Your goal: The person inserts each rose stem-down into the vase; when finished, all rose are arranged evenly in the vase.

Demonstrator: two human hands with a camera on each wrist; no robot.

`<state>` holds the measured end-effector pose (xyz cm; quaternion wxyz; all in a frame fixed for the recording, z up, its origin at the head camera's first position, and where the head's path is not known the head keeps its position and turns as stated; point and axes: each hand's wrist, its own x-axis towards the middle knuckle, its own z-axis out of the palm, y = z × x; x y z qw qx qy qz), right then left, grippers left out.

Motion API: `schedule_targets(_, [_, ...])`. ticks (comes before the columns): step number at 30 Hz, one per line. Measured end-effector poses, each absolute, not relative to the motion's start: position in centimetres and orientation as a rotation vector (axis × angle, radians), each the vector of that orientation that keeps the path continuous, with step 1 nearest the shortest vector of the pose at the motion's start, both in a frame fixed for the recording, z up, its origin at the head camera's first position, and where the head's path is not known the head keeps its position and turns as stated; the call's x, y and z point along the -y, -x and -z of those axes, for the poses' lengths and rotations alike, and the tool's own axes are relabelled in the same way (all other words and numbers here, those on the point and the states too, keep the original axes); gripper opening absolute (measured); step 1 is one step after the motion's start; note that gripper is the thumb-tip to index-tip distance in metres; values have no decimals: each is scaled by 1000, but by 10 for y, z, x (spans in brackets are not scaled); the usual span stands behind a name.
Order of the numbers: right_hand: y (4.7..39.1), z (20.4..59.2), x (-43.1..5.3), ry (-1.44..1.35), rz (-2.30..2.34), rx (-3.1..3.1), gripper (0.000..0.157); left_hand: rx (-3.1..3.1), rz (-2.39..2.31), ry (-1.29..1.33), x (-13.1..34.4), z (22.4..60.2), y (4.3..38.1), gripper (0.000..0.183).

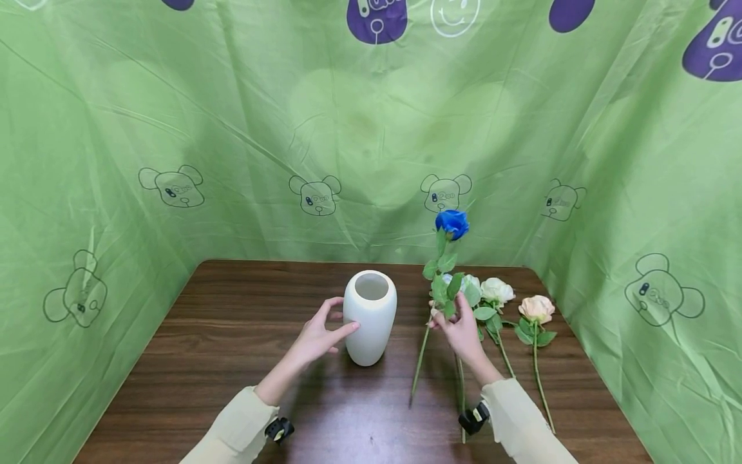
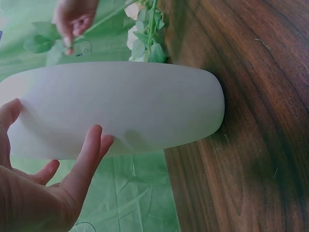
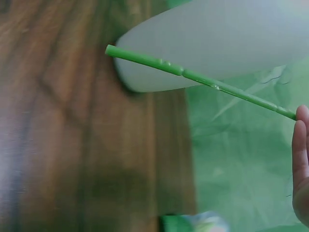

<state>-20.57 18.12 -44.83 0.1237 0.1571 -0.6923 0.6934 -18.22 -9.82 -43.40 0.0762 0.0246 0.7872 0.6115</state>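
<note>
Two hands: spread left [image 1: 315,338] touches vase [image 1: 373,332], right [image 1: 462,332] pinches blue rose [image 1: 453,223], partly hiding a white flower [image 1: 474,281].

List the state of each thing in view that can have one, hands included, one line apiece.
White vase: upright on the table, mouth uncovered
Blue rose: held, bloom up, in full bloom
White rose: lying on the table, in bloom
Peach rose: lying on the table, in bloom
Left hand: holding the vase's side
Right hand: pinching the blue rose's stem
Green cloth: hanging, creased
</note>
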Motion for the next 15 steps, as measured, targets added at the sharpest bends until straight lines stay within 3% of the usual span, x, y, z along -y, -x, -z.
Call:
schedule_targets(6, [210,426,-184,-488,-2021,1904,44,-2361,-1834,-74,99,434,182,64])
schedule_targets(15, [210,376,-174,-607,-2036,1707,36,-2360,-1829,-74,99,435,183,65])
